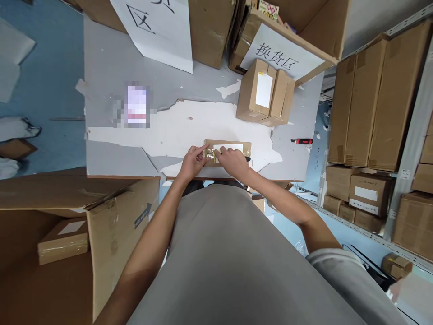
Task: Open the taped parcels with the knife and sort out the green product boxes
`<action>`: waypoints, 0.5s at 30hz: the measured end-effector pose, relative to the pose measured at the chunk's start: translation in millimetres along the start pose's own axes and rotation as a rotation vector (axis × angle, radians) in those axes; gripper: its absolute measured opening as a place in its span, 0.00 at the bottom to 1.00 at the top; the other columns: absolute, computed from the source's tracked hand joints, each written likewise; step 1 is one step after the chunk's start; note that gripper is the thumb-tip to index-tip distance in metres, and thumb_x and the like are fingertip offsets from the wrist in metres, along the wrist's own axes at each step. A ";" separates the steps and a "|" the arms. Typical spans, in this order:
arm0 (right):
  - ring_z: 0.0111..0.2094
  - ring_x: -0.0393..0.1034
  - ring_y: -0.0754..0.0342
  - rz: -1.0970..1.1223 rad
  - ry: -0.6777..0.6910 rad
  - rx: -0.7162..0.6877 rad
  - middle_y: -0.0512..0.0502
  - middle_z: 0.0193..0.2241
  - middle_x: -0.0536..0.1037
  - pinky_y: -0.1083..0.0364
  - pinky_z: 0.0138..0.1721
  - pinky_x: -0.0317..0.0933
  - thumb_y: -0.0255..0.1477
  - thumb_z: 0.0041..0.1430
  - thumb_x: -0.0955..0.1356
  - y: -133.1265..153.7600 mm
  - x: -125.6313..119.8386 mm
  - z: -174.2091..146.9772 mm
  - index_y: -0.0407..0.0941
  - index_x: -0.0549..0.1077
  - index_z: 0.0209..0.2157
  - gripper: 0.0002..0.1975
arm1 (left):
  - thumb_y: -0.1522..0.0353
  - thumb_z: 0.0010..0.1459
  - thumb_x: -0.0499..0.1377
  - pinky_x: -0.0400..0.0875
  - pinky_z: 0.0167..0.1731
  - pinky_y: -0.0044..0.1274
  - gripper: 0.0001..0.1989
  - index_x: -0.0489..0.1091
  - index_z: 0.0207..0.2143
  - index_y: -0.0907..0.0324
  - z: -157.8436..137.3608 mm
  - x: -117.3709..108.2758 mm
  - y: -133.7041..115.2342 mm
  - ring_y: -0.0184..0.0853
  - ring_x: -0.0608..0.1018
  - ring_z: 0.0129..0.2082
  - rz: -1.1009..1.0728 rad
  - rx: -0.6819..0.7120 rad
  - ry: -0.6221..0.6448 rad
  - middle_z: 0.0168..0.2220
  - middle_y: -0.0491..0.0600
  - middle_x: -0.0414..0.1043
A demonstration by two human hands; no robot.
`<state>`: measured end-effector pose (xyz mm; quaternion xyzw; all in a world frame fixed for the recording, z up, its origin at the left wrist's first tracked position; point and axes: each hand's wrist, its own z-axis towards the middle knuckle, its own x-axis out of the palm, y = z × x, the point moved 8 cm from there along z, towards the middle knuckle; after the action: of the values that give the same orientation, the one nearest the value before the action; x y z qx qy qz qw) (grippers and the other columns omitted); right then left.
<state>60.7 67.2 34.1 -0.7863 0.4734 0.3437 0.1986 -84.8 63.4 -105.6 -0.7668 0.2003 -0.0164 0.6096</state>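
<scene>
A small flat cardboard box (245, 145) with a white label and shiny clear tape at its left end lies at the table's front edge. My left hand (192, 164) grips that left end, index finger along the top and thumb lower down. Over the middle of the box, my right hand (233, 161) is curled, its fingertips against the tape by the label. The tip of a dark object (248, 159) sticks out beneath this palm; its kind is hidden. A red and black utility knife (302, 141) rests farther right on the table.
Two taped cartons (254, 90) stand behind the box, before a large open carton (311, 27) bearing a paper sign. A blurred-out item (137, 104) lies back left. On the floor at left is a big open carton (118, 253); shelves of boxes (358, 104) line the right.
</scene>
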 end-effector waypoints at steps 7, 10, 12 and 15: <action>0.59 0.82 0.39 -0.042 0.110 0.175 0.23 0.60 0.82 0.49 0.51 0.72 0.14 0.78 0.58 -75.7 25.1 -36.3 0.36 0.78 0.65 0.25 | 0.60 0.66 0.69 0.80 0.51 0.34 0.32 0.79 0.71 0.53 -0.5 -3.9 -3.2 0.36 0.76 0.40 0.026 -0.015 -0.033 0.44 0.48 0.68; 0.59 0.82 0.40 -0.042 0.122 0.216 0.25 0.61 0.82 0.48 0.50 0.71 0.16 0.79 0.58 -106.6 37.4 -55.1 0.39 0.74 0.71 0.27 | 0.58 0.65 0.68 0.80 0.51 0.33 0.33 0.79 0.71 0.55 -0.8 -5.8 -6.2 0.37 0.77 0.41 0.039 -0.022 -0.045 0.44 0.48 0.68; 0.58 0.82 0.40 -0.030 0.109 0.203 0.26 0.61 0.81 0.48 0.49 0.70 0.16 0.79 0.58 -117.2 43.2 -62.5 0.41 0.73 0.72 0.28 | 0.56 0.64 0.69 0.80 0.50 0.33 0.34 0.80 0.70 0.56 -1.3 -7.2 -8.2 0.37 0.76 0.41 0.044 -0.033 -0.055 0.44 0.49 0.69; 0.58 0.82 0.41 -0.009 0.087 0.189 0.27 0.61 0.81 0.49 0.48 0.68 0.16 0.79 0.58 -127.3 49.9 -68.2 0.41 0.74 0.70 0.27 | 0.52 0.63 0.69 0.80 0.50 0.32 0.35 0.80 0.69 0.55 -1.9 -8.3 -10.4 0.36 0.75 0.39 0.057 -0.068 -0.063 0.45 0.49 0.69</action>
<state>212.6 53.6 42.8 -0.7804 0.5083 0.2623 0.2525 -89.9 66.2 -93.5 -0.7812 0.2029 0.0319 0.5895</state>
